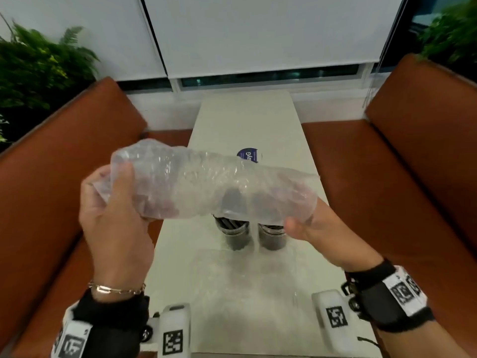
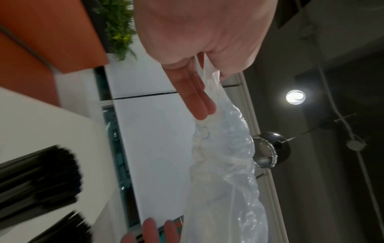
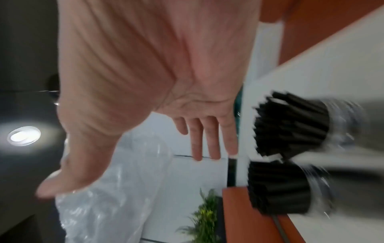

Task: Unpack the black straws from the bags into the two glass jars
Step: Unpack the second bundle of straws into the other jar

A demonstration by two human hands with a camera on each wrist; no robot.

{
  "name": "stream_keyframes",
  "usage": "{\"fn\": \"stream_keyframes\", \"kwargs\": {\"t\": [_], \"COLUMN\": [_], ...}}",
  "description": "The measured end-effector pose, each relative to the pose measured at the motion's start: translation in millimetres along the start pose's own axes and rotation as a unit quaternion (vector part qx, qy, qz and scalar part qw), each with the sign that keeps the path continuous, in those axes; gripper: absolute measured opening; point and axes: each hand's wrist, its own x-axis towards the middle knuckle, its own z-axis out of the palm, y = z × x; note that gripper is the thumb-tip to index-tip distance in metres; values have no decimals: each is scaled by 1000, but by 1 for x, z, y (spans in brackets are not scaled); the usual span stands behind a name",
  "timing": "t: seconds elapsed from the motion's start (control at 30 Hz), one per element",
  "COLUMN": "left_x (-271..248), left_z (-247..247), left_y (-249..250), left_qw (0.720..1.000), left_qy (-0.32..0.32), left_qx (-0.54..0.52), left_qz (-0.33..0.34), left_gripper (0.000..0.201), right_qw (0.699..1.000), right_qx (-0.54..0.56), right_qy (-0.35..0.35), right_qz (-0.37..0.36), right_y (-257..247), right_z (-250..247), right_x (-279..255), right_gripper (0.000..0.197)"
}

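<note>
I am holding a crumpled, clear plastic bag (image 1: 206,184) stretched sideways in the air, directly above the 2 glass jars (image 1: 254,232). My left hand (image 1: 113,210) pinches one end of the bag, thumb on the near face and fingers (image 2: 199,98) behind the film. My right hand (image 1: 313,226) is at the other end with its fingers straight and spread; the film drapes over the thumb side, and I cannot tell whether the thumb actually clamps it.

The bag looks empty: I see no straws through it, only dark shapes that I take to be the jars behind. The black straws (image 3: 290,128) stand bunched upright in both jars, which stand side by side on the pale worktop (image 1: 245,120). A second flat sheet of clear plastic (image 1: 245,275) lies on the worktop just on my side of the jars.

So I judge the unpacking itself close to finished, and the step in hand is getting rid of the spent bag. Next I should carry it clear of the jars and lay it by the flat sheet, keeping it high enough not to snag the straw tips or tip a jar.
</note>
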Motion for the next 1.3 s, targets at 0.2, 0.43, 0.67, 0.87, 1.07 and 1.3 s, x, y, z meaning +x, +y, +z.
{"fn": "stream_keyframes", "kwargs": {"t": [0.2, 0.43, 0.67, 0.87, 1.07, 1.3], "left_x": [-28, -35, -35, -53, -65, -33], "left_z": [-53, -132, -152, -148, -128, -143], "left_y": [-39, -86, -127, -162, -167, -172], "left_qw": [992, 988, 912, 884, 864, 857], "left_qy": [-58, -14, -149, -153, -138, -118], "left_qx": [104, 106, 170, 209, 266, 269], "left_qz": [-48, -108, -342, -389, -405, -423], "left_gripper": [19, 16, 55, 18, 58, 85], "right_qw": [986, 978, 978, 962, 939, 909], "right_qx": [56, 20, -28, -97, -150, -192], "right_qy": [153, 205, 90, 166, 227, 316], "right_qz": [31, 42, 185, 194, 210, 194], "right_y": [31, 61, 87, 113, 134, 142], "right_z": [26, 34, 36, 48, 52, 43], "right_x": [-18, -50, -75, -89, -103, -102], "right_gripper": [26, 37, 29, 16, 19, 26]}}
